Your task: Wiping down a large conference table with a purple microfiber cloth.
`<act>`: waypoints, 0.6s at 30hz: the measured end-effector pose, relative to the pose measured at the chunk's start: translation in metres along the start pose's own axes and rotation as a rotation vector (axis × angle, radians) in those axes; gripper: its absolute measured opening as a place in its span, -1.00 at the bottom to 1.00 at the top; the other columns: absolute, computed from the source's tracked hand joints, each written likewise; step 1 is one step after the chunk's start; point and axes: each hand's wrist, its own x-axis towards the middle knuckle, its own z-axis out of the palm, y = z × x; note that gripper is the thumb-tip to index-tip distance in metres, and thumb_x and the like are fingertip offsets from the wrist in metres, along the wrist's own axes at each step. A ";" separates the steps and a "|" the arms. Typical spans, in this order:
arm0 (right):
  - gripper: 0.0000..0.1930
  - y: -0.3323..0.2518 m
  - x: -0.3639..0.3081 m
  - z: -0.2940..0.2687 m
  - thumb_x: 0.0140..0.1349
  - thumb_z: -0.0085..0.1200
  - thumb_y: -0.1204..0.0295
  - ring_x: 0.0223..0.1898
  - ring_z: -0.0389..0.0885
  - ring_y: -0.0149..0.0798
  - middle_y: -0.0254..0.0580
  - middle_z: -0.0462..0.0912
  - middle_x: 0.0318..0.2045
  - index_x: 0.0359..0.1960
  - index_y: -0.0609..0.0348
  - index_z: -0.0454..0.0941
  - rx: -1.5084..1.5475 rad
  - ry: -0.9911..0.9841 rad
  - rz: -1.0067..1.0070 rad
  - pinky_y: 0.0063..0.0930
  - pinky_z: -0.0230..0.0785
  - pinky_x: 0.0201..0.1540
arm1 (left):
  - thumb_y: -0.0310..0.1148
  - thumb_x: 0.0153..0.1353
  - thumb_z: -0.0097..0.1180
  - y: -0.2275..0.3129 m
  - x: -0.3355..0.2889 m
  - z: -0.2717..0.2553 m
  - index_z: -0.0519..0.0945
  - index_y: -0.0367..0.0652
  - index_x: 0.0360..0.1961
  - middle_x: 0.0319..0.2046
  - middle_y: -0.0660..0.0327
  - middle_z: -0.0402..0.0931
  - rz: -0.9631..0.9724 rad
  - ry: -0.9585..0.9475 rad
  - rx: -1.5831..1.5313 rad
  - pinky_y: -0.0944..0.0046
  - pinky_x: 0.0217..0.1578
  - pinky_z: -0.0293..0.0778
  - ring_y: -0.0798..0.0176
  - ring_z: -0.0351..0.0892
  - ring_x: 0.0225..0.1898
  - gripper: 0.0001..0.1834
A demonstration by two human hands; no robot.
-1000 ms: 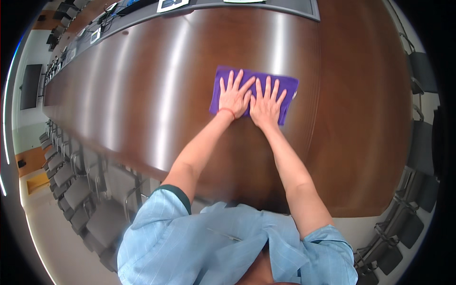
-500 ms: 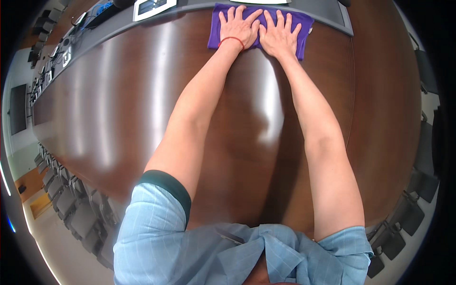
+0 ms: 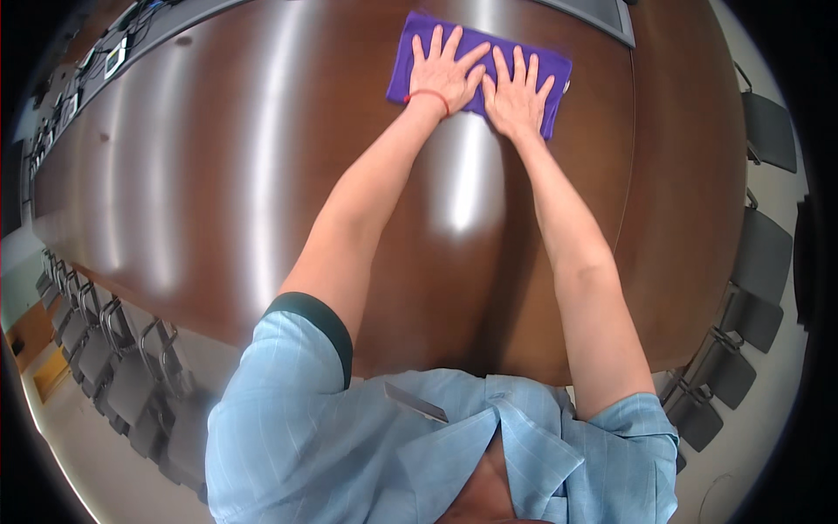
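Note:
A purple cloth [image 3: 403,70] lies spread on the glossy brown table [image 3: 419,288], at the far middle of the view. Flat on its left half rests my left hand [image 3: 443,79], fingers spread, with a red cord round the wrist. My right hand [image 3: 517,100] presses palm down on the right half, its fingers also apart. The two thumbs almost meet near the cloth's middle. Both arms are stretched far out over the tabletop, and a small pale tag shows at the cloth's right edge.
Beyond the cloth runs a grey inset panel [image 3: 587,10] with a raised frame. Cables and small devices [image 3: 115,58] sit along the far left. Grey chairs [image 3: 131,384] line the left side, and more dark chairs [image 3: 758,249] stand along the right.
Both hands and the cloth have slid together toward me, away from the grey panel. More brown tabletop shows beyond the cloth. The view has shifted too.

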 end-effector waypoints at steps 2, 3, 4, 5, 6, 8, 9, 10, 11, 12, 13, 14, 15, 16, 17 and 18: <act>-0.32 -0.013 -0.051 -0.012 0.51 -0.13 -0.08 0.65 -0.11 0.22 -0.07 0.07 0.63 0.61 -0.26 0.18 -0.002 -0.002 -0.002 0.53 -0.35 0.54 | 0.19 0.52 -0.18 0.016 -0.049 -0.018 0.27 0.60 0.56 0.64 0.12 0.00 0.003 -0.035 -0.013 -0.47 0.54 -0.26 -0.20 -0.14 0.65 -0.40; -0.32 -0.025 -0.078 -0.019 0.50 -0.11 -0.07 0.65 -0.11 0.22 -0.06 0.08 0.63 0.60 -0.24 0.20 0.009 0.001 -0.011 0.54 -0.35 0.54 | 0.19 0.52 -0.18 0.018 -0.078 -0.028 0.27 0.59 0.56 0.64 0.12 -0.01 -0.003 -0.050 -0.026 -0.48 0.54 -0.26 -0.21 -0.14 0.65 -0.40; -0.32 -0.035 -0.106 -0.026 0.49 -0.08 -0.05 0.65 -0.11 0.22 -0.05 0.09 0.63 0.60 -0.22 0.22 0.040 -0.005 -0.018 0.54 -0.36 0.54 | 0.18 0.52 -0.17 0.022 -0.105 -0.037 0.27 0.56 0.56 0.65 0.11 -0.02 -0.010 -0.078 -0.025 -0.49 0.54 -0.27 -0.21 -0.15 0.65 -0.39; -0.32 -0.043 -0.135 -0.033 0.49 -0.08 -0.05 0.64 -0.10 0.23 -0.04 0.08 0.63 0.60 -0.21 0.21 0.040 -0.026 -0.017 0.53 -0.38 0.55 | 0.18 0.51 -0.16 0.029 -0.133 -0.047 0.27 0.53 0.57 0.65 0.11 -0.02 -0.017 -0.116 -0.039 -0.48 0.54 -0.27 -0.21 -0.15 0.65 -0.38; -0.31 -0.052 -0.165 -0.041 0.49 -0.08 -0.04 0.65 -0.11 0.23 -0.04 0.07 0.63 0.61 -0.21 0.20 0.046 -0.047 -0.019 0.52 -0.40 0.55 | 0.17 0.52 -0.15 0.036 -0.163 -0.057 0.27 0.52 0.57 0.65 0.11 -0.04 -0.015 -0.131 -0.050 -0.47 0.54 -0.28 -0.21 -0.16 0.65 -0.38; -0.28 -0.063 -0.224 -0.056 0.48 -0.02 -0.01 0.64 -0.13 0.26 0.02 0.06 0.63 0.62 -0.14 0.17 0.075 -0.093 -0.034 0.53 -0.37 0.54 | 0.15 0.51 -0.13 0.052 -0.219 -0.071 0.26 0.52 0.57 0.65 0.09 -0.06 -0.027 -0.179 -0.048 -0.47 0.54 -0.28 -0.22 -0.17 0.65 -0.38; -0.29 -0.066 -0.254 -0.065 0.48 -0.03 -0.01 0.65 -0.14 0.25 0.02 0.06 0.63 0.61 -0.13 0.18 0.092 -0.125 -0.035 0.53 -0.40 0.55 | 0.14 0.51 -0.12 0.063 -0.249 -0.080 0.25 0.52 0.57 0.66 0.09 -0.07 -0.038 -0.205 -0.054 -0.47 0.54 -0.29 -0.22 -0.18 0.65 -0.37; -0.28 -0.071 -0.282 -0.073 0.48 -0.02 0.00 0.65 -0.14 0.26 0.04 0.06 0.62 0.61 -0.12 0.18 0.115 -0.144 -0.058 0.53 -0.40 0.55 | 0.13 0.51 -0.11 0.072 -0.280 -0.088 0.25 0.51 0.57 0.66 0.08 -0.06 -0.058 -0.218 -0.049 -0.47 0.54 -0.28 -0.22 -0.18 0.65 -0.37; -0.28 -0.076 -0.306 -0.081 0.47 0.00 0.02 0.64 -0.14 0.27 0.06 0.05 0.62 0.61 -0.10 0.18 0.138 -0.160 -0.083 0.53 -0.40 0.54 | 0.12 0.51 -0.10 0.079 -0.308 -0.096 0.26 0.51 0.57 0.65 0.08 -0.06 -0.080 -0.228 -0.043 -0.47 0.54 -0.28 -0.23 -0.18 0.65 -0.37; -0.27 -0.080 -0.330 -0.090 0.46 0.01 0.02 0.64 -0.14 0.28 0.08 0.05 0.62 0.61 -0.09 0.18 0.164 -0.185 -0.102 0.53 -0.41 0.55 | 0.11 0.50 -0.08 0.087 -0.335 -0.102 0.26 0.50 0.57 0.65 0.07 -0.06 -0.101 -0.236 -0.056 -0.46 0.54 -0.29 -0.24 -0.18 0.65 -0.37; -0.26 -0.085 -0.353 -0.096 0.45 0.02 0.01 0.64 -0.14 0.27 0.07 0.06 0.62 0.61 -0.08 0.18 0.176 -0.208 -0.123 0.52 -0.42 0.55 | 0.11 0.50 -0.07 0.094 -0.361 -0.111 0.27 0.50 0.57 0.65 0.07 -0.06 -0.124 -0.256 -0.071 -0.46 0.54 -0.29 -0.24 -0.19 0.65 -0.37; -0.26 -0.088 -0.376 -0.100 0.45 0.03 0.01 0.64 -0.14 0.27 0.07 0.05 0.62 0.60 -0.08 0.18 0.195 -0.219 -0.135 0.52 -0.43 0.55 | 0.11 0.50 -0.06 0.101 -0.385 -0.118 0.27 0.49 0.57 0.65 0.07 -0.06 -0.141 -0.273 -0.066 -0.46 0.54 -0.30 -0.24 -0.20 0.65 -0.37; -0.25 -0.092 -0.396 -0.104 0.44 0.04 0.01 0.65 -0.14 0.27 0.06 0.05 0.62 0.60 -0.07 0.19 0.213 -0.233 -0.142 0.52 -0.43 0.55 | 0.11 0.50 -0.05 0.108 -0.406 -0.124 0.28 0.49 0.57 0.65 0.08 -0.05 -0.154 -0.294 -0.065 -0.46 0.54 -0.31 -0.24 -0.20 0.65 -0.37; -0.25 -0.094 -0.411 -0.107 0.44 0.04 0.01 0.65 -0.14 0.27 0.06 0.05 0.62 0.60 -0.07 0.19 0.225 -0.230 -0.146 0.52 -0.43 0.55 | 0.11 0.50 -0.05 0.113 -0.424 -0.128 0.28 0.49 0.57 0.65 0.08 -0.05 -0.157 -0.304 -0.055 -0.46 0.54 -0.31 -0.24 -0.20 0.65 -0.37; -0.25 -0.096 -0.428 -0.113 0.44 0.05 0.01 0.65 -0.15 0.27 0.06 0.05 0.63 0.60 -0.07 0.19 0.227 -0.265 -0.143 0.52 -0.43 0.55 | 0.11 0.50 -0.05 0.119 -0.441 -0.133 0.28 0.50 0.57 0.65 0.08 -0.05 -0.161 -0.322 -0.049 -0.47 0.54 -0.30 -0.24 -0.20 0.65 -0.37; -0.25 -0.098 -0.443 -0.118 0.43 0.07 0.01 0.65 -0.15 0.26 0.05 0.04 0.63 0.60 -0.07 0.20 0.229 -0.300 -0.141 0.52 -0.42 0.55 | 0.11 0.48 -0.02 0.123 -0.452 -0.136 0.31 0.49 0.55 0.65 0.08 -0.04 -0.168 -0.310 -0.046 -0.47 0.53 -0.29 -0.24 -0.20 0.65 -0.37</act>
